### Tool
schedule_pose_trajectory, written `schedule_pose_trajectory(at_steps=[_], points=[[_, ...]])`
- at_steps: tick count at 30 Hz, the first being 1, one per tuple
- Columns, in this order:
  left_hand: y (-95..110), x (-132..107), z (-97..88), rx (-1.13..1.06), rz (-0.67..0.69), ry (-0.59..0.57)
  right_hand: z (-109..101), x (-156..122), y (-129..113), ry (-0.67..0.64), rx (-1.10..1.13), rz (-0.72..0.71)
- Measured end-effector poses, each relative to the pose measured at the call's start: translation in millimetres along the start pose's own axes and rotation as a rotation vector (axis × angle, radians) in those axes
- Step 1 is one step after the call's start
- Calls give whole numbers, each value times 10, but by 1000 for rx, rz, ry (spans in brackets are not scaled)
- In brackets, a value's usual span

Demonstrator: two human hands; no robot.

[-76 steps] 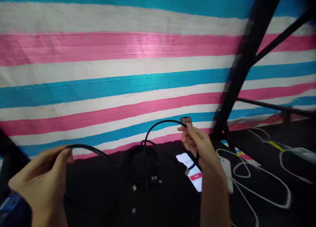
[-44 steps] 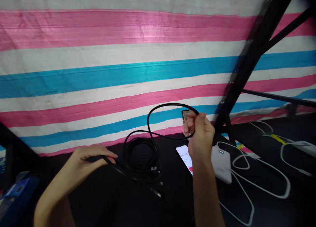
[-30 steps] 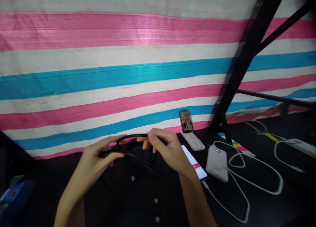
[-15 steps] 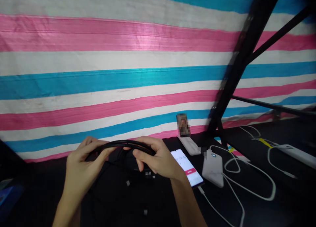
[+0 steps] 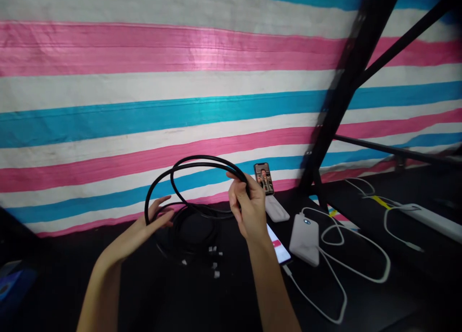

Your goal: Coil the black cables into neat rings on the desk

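A black cable (image 5: pixel 197 163) rises in two upright loops above the dark table. My right hand (image 5: pixel 247 207) pinches the loops together at their right end, fingers closed on the cable. My left hand (image 5: pixel 153 221) touches the loops' left end, thumb and fingers curled loosely at the cable. Below the loops a pile of coiled black cables (image 5: pixel 195 231) with small light plugs (image 5: pixel 215 263) lies on the table.
A lit phone (image 5: pixel 277 243) lies flat right of my wrist, beside a white power bank (image 5: pixel 304 233) with white cords (image 5: pixel 361 269). A small phone (image 5: pixel 263 178) stands on a white stand against the striped tarp (image 5: pixel 144 91). A black metal post (image 5: pixel 339 96) slants at right.
The hands, close together holding a low flat cable bundle half a second ago, have moved apart. The right hand rose, and the cable now stands in tall wide loops.
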State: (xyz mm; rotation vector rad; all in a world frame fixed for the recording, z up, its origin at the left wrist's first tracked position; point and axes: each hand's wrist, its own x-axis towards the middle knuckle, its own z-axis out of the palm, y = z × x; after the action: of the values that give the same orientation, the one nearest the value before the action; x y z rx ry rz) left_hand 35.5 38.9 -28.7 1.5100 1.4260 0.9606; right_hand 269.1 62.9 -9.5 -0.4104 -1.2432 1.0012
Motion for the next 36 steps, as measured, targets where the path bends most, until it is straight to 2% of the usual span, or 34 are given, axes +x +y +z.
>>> schedule_pose_trajectory(at_steps=[3, 6, 11, 14, 16, 18, 22, 27, 31, 36], points=[[83, 31, 70, -240, -3, -20, -22, 13, 13, -19, -56, 3], [182, 25, 123, -578, 6, 8, -22, 25, 43, -111, -91, 45], [328, -24, 176, -960, -62, 250, 74, 15, 140, -367, -50, 211], [371, -40, 196, -1102, -84, 348, 106, 8, 187, -443, -111, 297], [371, -37, 201, -1126, -40, 398, 85, 21, 207, -463, -130, 323], [345, -29, 189, -1042, 34, 391, 40, 53, 214, -457, -131, 320], [243, -22, 89, -550, 175, 338, -68, 129, 187, -356, -145, 254], [121, -34, -129, -40, 129, 241, -131, 154, 127, -283, -90, 264], [57, -31, -240, 99, 122, 195, -113, 160, 99, -250, -13, 258], [51, -51, -186, 172, 285, 241, -26, 132, -4, -167, -159, 173]])
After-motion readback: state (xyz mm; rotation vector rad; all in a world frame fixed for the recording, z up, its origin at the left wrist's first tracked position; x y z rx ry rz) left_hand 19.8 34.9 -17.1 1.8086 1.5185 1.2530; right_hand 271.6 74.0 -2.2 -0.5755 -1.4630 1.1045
